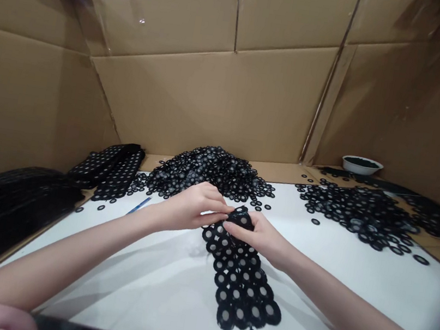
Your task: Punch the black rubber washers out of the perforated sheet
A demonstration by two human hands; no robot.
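A black sheet of joined rings [245,286] with pale round centres hangs from my hands, its lower end towards me over the white tabletop. My right hand [261,236] is closed round the curled upper end of this sheet, thumb across the front. With thumb and fingers pinched together, my left hand [201,206] grips the upper left edge of the same sheet. The fingertips of both hands are close together there. Whether a loose ring is also between the left fingertips is too small to tell.
A heap of loose black rings [211,170] lies behind my hands, with a spread of rings [357,210] at the right. Stacked ring sheets [114,168] and a black pile [9,216] stand left, near a blue strip [139,205]. A white bowl [361,165] sits by the cardboard walls [212,103].
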